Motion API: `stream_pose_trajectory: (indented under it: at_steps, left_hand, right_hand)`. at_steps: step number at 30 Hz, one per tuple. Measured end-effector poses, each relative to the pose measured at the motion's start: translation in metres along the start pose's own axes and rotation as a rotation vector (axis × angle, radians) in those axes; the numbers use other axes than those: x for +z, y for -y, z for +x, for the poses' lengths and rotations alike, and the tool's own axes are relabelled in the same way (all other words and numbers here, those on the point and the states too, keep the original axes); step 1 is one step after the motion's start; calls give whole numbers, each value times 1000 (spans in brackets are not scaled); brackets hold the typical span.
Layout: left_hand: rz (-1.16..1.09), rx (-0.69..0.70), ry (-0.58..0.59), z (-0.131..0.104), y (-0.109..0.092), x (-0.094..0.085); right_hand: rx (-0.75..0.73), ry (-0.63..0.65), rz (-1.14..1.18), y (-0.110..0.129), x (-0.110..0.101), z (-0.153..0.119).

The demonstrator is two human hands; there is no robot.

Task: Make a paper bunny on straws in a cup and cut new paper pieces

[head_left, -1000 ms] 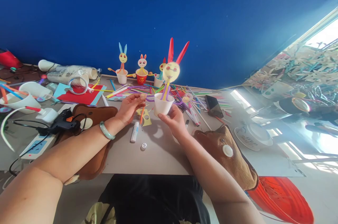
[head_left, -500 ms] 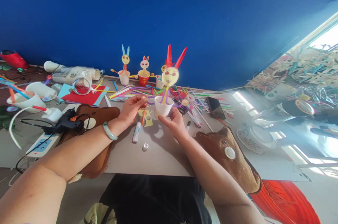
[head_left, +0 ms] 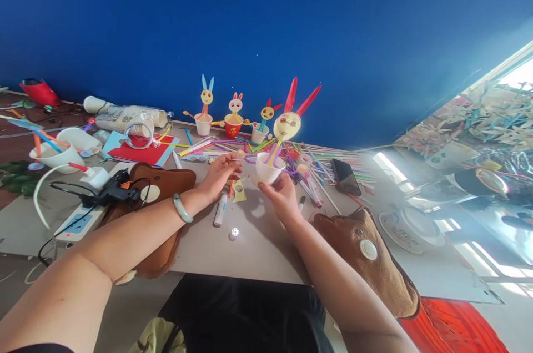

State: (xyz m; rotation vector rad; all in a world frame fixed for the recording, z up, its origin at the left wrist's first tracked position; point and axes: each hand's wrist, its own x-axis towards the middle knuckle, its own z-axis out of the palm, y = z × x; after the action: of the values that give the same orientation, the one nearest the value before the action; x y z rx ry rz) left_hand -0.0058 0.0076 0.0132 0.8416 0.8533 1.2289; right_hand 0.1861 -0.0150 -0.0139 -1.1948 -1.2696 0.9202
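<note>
A white paper cup (head_left: 268,170) carries a yellow face (head_left: 287,126) with tall red ears, on a purple and yellow stem; the figure leans right. My right hand (head_left: 281,195) is closed round the cup's lower right side. To its left, my left hand (head_left: 220,175) has its thumb and fingers pinched at the small round end of the figure's purple arm. Below that hand lie a white marker (head_left: 220,210), a yellow paper piece with holes (head_left: 239,191) and a small round white piece (head_left: 234,233).
Three cup figures stand along the blue wall, one in a red cup (head_left: 234,126). Coloured sticks (head_left: 208,146) lie behind my hands. A glue gun (head_left: 119,189) and power strip (head_left: 79,222) are left; a phone (head_left: 345,176) and brown pouch (head_left: 366,258) are right.
The held figure has tipped to the right, and the small red-eared figure behind it now shows fully. The whole view has shifted, so table items appear slightly farther right.
</note>
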Motion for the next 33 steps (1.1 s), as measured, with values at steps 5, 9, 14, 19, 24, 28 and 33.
stream_pose_trajectory:
  at_steps: [5,9,14,19,24,28,33]
  left_hand:
    - [195,60,22,5,13,-3]
    - [393,74,114,5,18,-7]
    - [663,205,190,3,24,-9]
    - [855,372,239,0,27,-9]
    - [891,402,298,-4,24,-11]
    - [775,368,274,-1,29,-11]
    - [525,297,238,10,40,-10]
  right_hand:
    - [-1,-46,61,-2,2,2]
    - [9,-77,52,-1,2,1]
    - [-18,-78,12,-2,1,1]
    - [-25,-64,4,-5,2,3]
    - [-31,-55,-21,0,2,6]
    - [-50,0,-44,6,3,4]
    - [-80,110,-131,10,12,4]
